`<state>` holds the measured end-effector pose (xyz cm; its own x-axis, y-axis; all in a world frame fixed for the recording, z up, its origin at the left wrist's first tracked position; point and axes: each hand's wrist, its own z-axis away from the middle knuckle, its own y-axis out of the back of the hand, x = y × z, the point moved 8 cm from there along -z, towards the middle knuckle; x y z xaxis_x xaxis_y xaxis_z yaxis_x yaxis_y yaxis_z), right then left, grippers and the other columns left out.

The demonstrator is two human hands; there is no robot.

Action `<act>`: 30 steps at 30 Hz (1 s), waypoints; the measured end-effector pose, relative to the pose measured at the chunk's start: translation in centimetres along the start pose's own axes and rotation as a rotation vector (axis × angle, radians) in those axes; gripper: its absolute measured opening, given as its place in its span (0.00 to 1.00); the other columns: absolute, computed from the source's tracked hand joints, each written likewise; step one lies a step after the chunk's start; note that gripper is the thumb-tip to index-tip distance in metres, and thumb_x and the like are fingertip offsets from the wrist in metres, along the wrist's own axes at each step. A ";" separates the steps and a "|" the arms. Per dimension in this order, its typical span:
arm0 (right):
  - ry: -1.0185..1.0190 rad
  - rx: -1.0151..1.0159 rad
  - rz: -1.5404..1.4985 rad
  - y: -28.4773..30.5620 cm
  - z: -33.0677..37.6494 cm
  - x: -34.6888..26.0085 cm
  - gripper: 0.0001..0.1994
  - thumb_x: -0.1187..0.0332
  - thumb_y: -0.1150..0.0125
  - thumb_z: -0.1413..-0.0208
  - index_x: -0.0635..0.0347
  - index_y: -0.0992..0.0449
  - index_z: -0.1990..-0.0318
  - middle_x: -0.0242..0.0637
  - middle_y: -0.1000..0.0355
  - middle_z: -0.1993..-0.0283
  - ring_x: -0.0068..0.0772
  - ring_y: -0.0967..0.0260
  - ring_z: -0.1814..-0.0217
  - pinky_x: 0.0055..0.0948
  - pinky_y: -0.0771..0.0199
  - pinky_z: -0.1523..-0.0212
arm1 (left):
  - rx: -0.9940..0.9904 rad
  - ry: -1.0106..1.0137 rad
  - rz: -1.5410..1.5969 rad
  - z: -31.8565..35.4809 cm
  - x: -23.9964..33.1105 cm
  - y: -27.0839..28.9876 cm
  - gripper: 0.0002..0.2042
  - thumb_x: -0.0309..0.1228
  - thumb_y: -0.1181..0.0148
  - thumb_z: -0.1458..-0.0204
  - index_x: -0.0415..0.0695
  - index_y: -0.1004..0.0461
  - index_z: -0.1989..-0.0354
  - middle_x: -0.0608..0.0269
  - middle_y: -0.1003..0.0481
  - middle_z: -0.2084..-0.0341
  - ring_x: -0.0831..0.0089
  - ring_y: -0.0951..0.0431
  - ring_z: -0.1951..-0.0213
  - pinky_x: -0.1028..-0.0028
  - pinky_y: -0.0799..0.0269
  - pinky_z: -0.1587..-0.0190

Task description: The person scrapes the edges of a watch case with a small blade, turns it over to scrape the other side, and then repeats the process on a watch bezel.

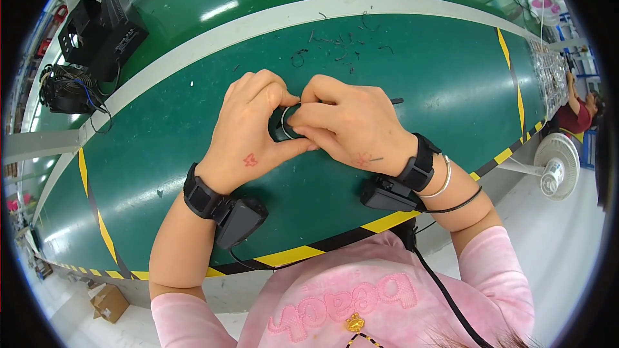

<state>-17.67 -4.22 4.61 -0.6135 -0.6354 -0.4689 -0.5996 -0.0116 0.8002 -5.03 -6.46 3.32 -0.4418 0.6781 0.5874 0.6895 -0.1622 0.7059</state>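
Observation:
Over the green work mat (445, 90), both my hands meet around a small dark round part (278, 127) with a thin pale ring along its edge. My left hand (248, 119) curls around its left side, fingers above and thumb below. The fingers of my right hand (354, 122) are closed and press on its right side, covering much of it. The two thumb tips almost touch. A short dark stick end (396, 100) shows past the knuckles of my right hand; whether that hand holds it or it lies on the mat, I cannot tell.
Several thin black scraps (335, 40) lie beyond my hands. Black boxy equipment (106, 32) with coiled cables stands at the far left. Yellow-black tape (290, 256) marks the near edge. A white fan (556, 164) and another person (577, 106) are at the right.

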 end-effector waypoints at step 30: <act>-0.045 0.062 0.076 0.3 -0.1 0.2 0.06 0.70 0.27 0.46 0.46 0.17 0.62 0.26 0.30 0.64 0.32 0.27 0.71 0.32 0.28 0.74 | -0.020 0.016 0.016 0.1 -0.2 0.0 0.27 0.33 0.16 0.68 0.44 0.24 0.58 0.62 0.28 0.61 0.58 0.28 0.58 0.63 0.34 0.52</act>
<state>-17.92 -4.39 4.76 -0.6801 -0.5973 -0.4250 -0.5800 0.0839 0.8103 -4.88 -6.55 3.14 -0.4398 0.6639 0.6048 0.6853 -0.1872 0.7038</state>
